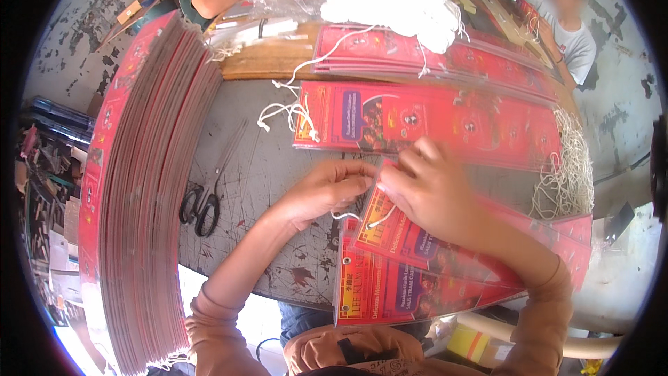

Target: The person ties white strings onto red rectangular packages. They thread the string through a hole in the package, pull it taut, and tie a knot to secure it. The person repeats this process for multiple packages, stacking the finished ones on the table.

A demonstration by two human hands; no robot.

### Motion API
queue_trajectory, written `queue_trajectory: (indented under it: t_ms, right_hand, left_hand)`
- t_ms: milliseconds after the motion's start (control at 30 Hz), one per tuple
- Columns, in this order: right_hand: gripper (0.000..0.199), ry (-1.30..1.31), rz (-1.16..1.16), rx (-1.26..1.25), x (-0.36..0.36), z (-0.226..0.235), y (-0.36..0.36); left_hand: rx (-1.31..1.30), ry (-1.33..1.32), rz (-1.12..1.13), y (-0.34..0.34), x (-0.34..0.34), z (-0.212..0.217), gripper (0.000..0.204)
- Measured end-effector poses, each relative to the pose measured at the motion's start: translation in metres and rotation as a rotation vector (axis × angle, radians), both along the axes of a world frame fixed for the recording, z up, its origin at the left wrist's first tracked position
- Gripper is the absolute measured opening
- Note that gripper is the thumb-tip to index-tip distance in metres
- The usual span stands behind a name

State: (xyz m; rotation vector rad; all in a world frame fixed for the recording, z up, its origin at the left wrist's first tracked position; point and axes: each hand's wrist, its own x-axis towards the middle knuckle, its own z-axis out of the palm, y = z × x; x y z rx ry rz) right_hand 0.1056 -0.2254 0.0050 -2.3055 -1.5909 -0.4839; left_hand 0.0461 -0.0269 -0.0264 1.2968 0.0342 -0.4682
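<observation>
My left hand (321, 191) is closed in a pinch beside the corner of a red printed sign (398, 237). A white string (381, 221) runs through this sign's end, and part of it loops out below my left fingers. My right hand (433, 191) grips the same sign's upper corner, fingers bent over it. What lies between the left fingertips is mostly hidden, but it appears to be the string. Under the raised sign rests a stack of similar red signs (410, 296) with metal eyelets at the yellow end.
A tall row of red-edged signs (149, 188) stands at left, near black-handled scissors (202, 209). Strung signs (445, 122) lie beyond my hands, below a white string bundle (390, 10). More string (567, 167) hangs at right. Two people work across the table (236, 146).
</observation>
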Motion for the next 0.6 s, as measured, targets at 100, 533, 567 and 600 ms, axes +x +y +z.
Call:
queue_trajectory:
  t_ms: [100, 533, 567, 600]
  right_hand:
    - [0.013, -0.035, 0.001, -0.026, 0.001, 0.002, 0.001]
    - [0.015, 0.043, -0.001, 0.010, -0.001, 0.003, 0.004]
    - [0.015, 0.014, 0.000, 0.020, 0.000, 0.001, 0.004]
    - [0.015, -0.021, 0.003, 0.032, 0.001, 0.000, 0.005]
  left_hand:
    - [0.026, -0.031, -0.065, 0.002, 0.001, 0.002, 0.028]
    - [-0.005, -0.220, -0.029, -0.012, -0.001, -0.003, 0.030]
    - [0.001, -0.205, -0.035, -0.012, -0.001, -0.004, 0.031]
    - [0.009, -0.196, -0.040, -0.011, 0.000, -0.003, 0.033]
